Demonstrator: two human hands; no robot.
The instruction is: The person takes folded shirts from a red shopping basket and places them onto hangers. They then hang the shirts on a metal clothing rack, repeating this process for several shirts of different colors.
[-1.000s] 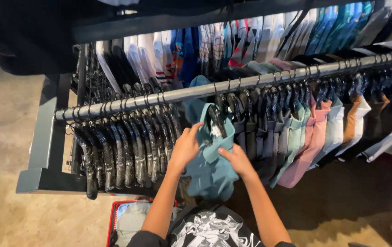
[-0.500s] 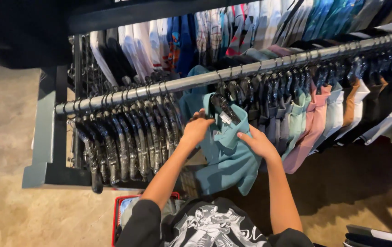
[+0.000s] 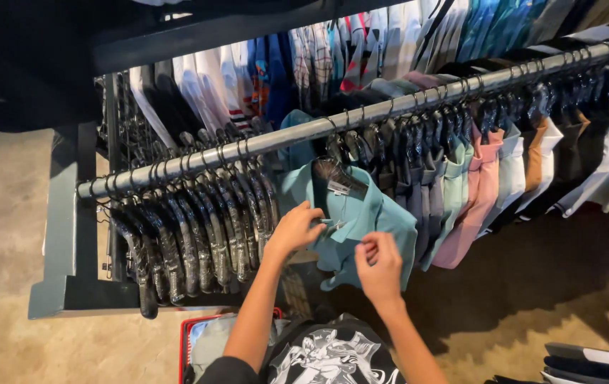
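Observation:
A teal polo shirt (image 3: 390,222) hangs on a dark hanger (image 3: 336,175) from the metal rail (image 3: 248,145), its front turned up toward me. My left hand (image 3: 294,230) rests at the collar opening, its fingertips gripping the placket. My right hand (image 3: 379,266) is lower on the shirt's front, fingers curled and pinching the fabric near the placket's end. Both forearms reach up from the bottom of the view.
Several empty black hangers (image 3: 198,227) crowd the rail's left part. Pastel shirts (image 3: 476,186) hang to the right, and a second row of shirts (image 3: 361,50) hangs behind. A red basket (image 3: 188,336) with clothes sits below. Folded garments (image 3: 596,359) lie at bottom right.
The teal shirt has swung round so its front faces up. My hands moved from its sides to the collar and placket.

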